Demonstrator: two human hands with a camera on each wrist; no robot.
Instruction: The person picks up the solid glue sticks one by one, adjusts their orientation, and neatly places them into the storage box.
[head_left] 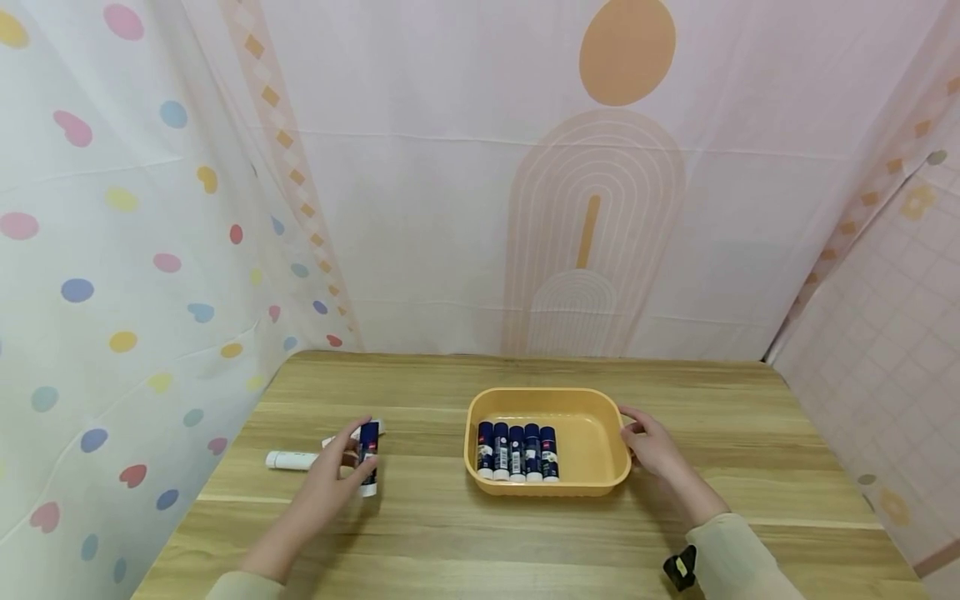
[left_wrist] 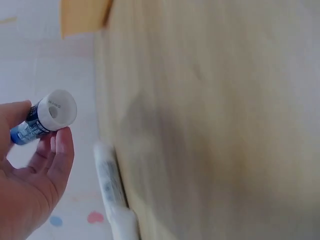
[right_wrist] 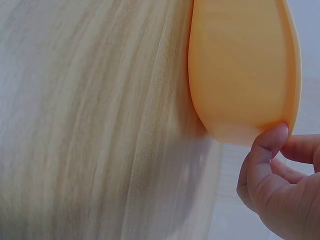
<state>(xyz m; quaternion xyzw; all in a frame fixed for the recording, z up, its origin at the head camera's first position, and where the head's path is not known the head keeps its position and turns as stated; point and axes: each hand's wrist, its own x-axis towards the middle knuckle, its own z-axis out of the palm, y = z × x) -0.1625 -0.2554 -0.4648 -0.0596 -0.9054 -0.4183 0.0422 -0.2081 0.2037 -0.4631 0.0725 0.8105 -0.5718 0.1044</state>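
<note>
White tubes [head_left: 292, 460]: at least two are lying at the far left of the wooden table [head_left: 420, 542], one partly hidden behind the left hand; the arm is best passing well above them so that none gets nudged into rolling.
Left hand [head_left: 330, 473]: it is pinching a tube between thumb and bent fingers, parted by just the tube's own thickness; a light, even squeeze should do, as the barrel looks smooth.
Navy tube [head_left: 369, 442]: it is sitting in that pinch beside the white tubes, seemingly off the wood, with its white end pointing towards the person; I'd favour leaving it turned that way, matching the others.
Tube row [head_left: 517, 454]: five navy tubes are lying side by side in the tray's left part, white ends also towards the person; anything coming near is best arriving gently, without knocking them askew.
Yellow tray [head_left: 592, 446]: it is resting on the table, right of the held tube.
Right hand [head_left: 651, 443]: thumb and fingers are gripping the tray's right rim, closed to its thickness; steadying is enough, as lifting could set the row sliding.
</note>
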